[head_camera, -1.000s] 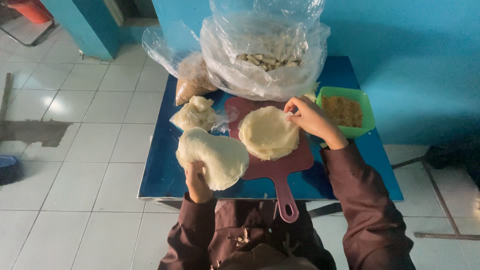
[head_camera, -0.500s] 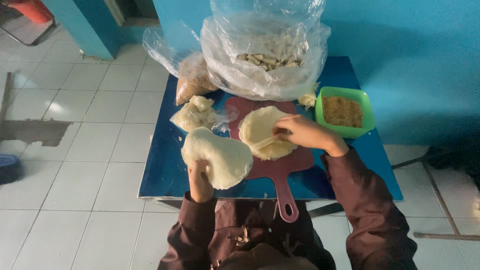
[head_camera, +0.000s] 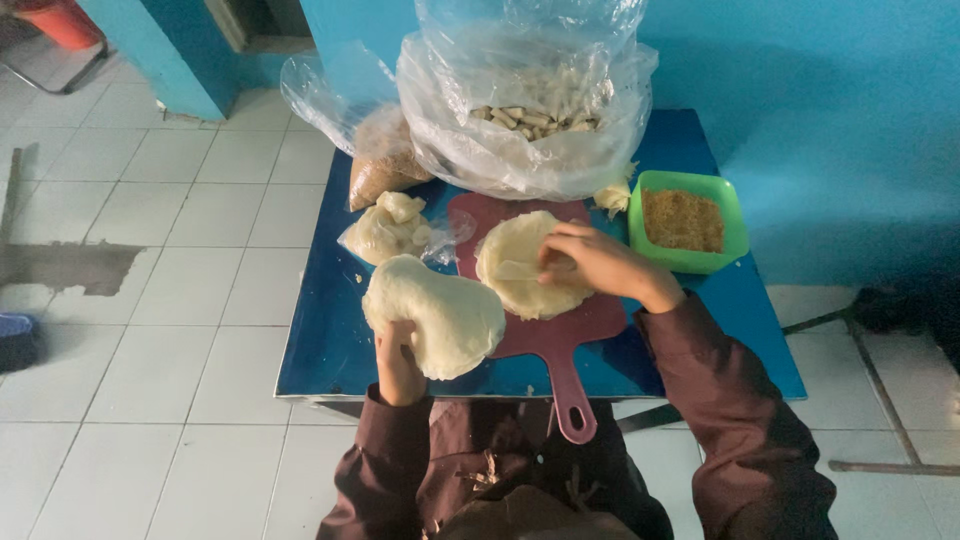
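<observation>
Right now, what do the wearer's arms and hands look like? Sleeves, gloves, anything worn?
Both arms wear long, loose dark maroon fabric sleeves that end at the wrists, matching the garment on the torso. The left hand and right hand are bare: no gloves. No rings, watch or markings show in this view.

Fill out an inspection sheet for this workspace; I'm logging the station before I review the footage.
Surface: small blue table, mostly covered.
Job's things: round dough sheet lying on a dark red cutting board; stack of dough sheets near the front edge.
Clutter: green tray of brown filling; large clear bag of pale rolls; smaller bag of brown crumbs; bag of dough pieces.
Hands: left hand holds the stack; right hand rests its fingers on the round sheet.
Cables: nothing seen.
Surroundings: white tiled floor, blue wall.
</observation>
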